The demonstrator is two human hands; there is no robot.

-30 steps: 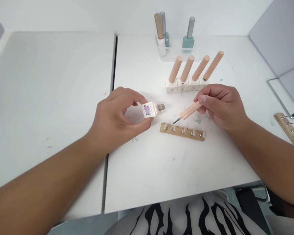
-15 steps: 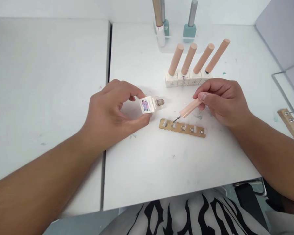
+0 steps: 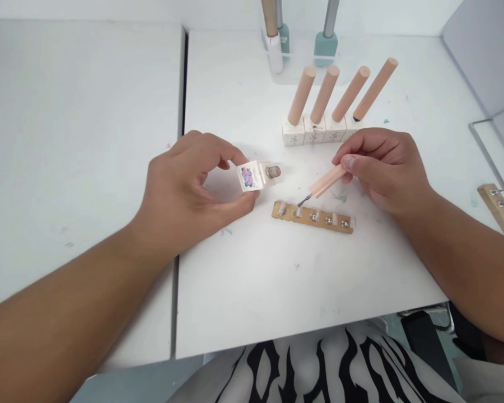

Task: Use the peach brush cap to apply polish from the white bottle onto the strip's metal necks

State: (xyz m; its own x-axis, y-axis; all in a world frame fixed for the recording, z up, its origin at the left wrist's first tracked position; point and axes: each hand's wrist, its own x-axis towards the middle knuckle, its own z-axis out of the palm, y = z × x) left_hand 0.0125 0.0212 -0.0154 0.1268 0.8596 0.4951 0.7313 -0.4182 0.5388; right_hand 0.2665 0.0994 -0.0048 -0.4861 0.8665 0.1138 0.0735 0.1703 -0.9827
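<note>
Between the thumb and fingers of my left hand (image 3: 189, 184) is a small square white nail polish bottle (image 3: 250, 176), tilted with its uncapped neck pointing right. My right hand (image 3: 382, 168) pinches the peach handle of a nail polish brush (image 3: 327, 181). The brush tip points down and left, at or just above the second clear piece from the left on a wooden strip (image 3: 304, 217). That strip lies flat on the table and carries several small clear pieces on round metal studs. Whether the bristles touch the piece, I cannot tell.
Several white bottles with peach caps (image 3: 315, 131) stand in a row behind my right hand. Further back, a clear tray (image 3: 294, 77) holds teal bottles (image 3: 325, 46) and a white tube. At the right edge lie another wooden strip (image 3: 502, 210) and a metal frame. A gap (image 3: 180, 168) splits the tabletop.
The view has shifted slightly. Both hands keep their grips, and the brush tip stays by the second clear piece, with barely any movement.
</note>
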